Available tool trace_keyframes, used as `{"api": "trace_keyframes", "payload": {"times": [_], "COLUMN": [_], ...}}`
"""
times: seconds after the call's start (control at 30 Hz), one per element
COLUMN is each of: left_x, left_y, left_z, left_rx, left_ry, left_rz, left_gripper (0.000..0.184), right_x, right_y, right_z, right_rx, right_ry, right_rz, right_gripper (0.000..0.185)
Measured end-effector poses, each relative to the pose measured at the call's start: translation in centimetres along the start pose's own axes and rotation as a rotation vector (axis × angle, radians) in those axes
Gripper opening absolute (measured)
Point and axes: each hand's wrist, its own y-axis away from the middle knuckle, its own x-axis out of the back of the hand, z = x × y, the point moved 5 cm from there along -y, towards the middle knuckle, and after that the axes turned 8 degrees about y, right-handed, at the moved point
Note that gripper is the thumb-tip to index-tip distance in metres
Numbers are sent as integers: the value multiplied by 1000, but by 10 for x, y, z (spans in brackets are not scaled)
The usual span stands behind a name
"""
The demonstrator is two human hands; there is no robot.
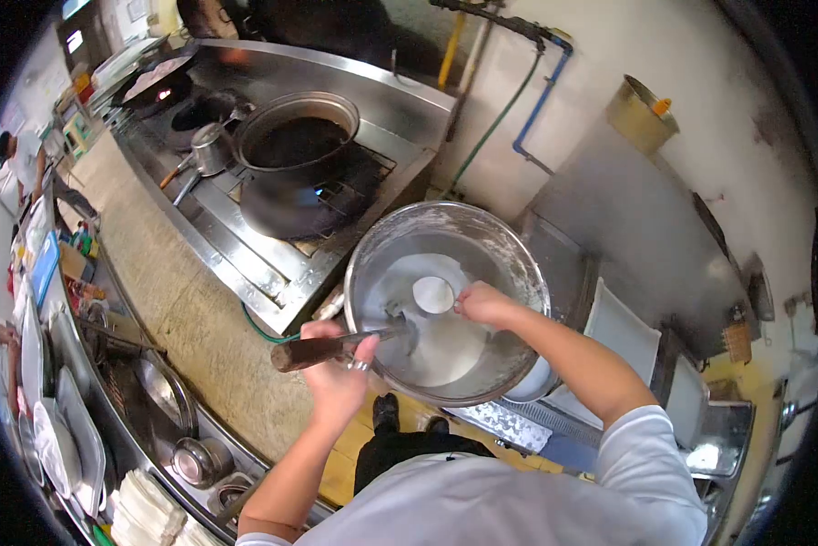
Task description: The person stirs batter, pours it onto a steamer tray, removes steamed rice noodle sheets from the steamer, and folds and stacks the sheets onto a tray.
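Observation:
A large round metal pot (pixel 538 264) stands in front of me, with white powder (pixel 454 350) inside and smeared along its inner wall. My left hand (pixel 336 378), wearing a ring, is closed around a utensil with a dark wooden handle (pixel 301 353). Its metal shaft slants over the near-left rim into the pot; I cannot make out the shape of its head. Inside the pot, my right hand (pixel 486 305) grips the edge of a small round cup (pixel 433 295), which looks full of white powder.
A steel stove with a big pan of dark liquid (pixel 299 141) and a lit burner (pixel 318 193) is at upper left. A small saucepan (pixel 212 148) sits beside it. On the left, a counter holds trays (pixel 81 446) and a metal container (pixel 199 462). A person (pixel 28 164) stands far left.

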Motion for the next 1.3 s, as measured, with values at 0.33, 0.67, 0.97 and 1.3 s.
{"api": "trace_keyframes", "payload": {"times": [0.33,0.67,0.97,1.3], "left_x": [-31,-194,-325,-379], "left_y": [103,187,284,356], "left_z": [20,23,27,19], "left_rx": [25,248,400,482], "left_ry": [183,373,325,232], "left_rz": [-508,-882,-1002,-936], "left_gripper": [19,26,24,24], "right_x": [91,94,21,-49], "right_y": [160,301,398,415], "right_z": [7,151,370,538], "right_rx": [-35,-199,-388,-605], "right_ry": [-376,-530,-750,-917], "right_rz": [81,161,376,642], "right_gripper": [19,14,19,14]}}
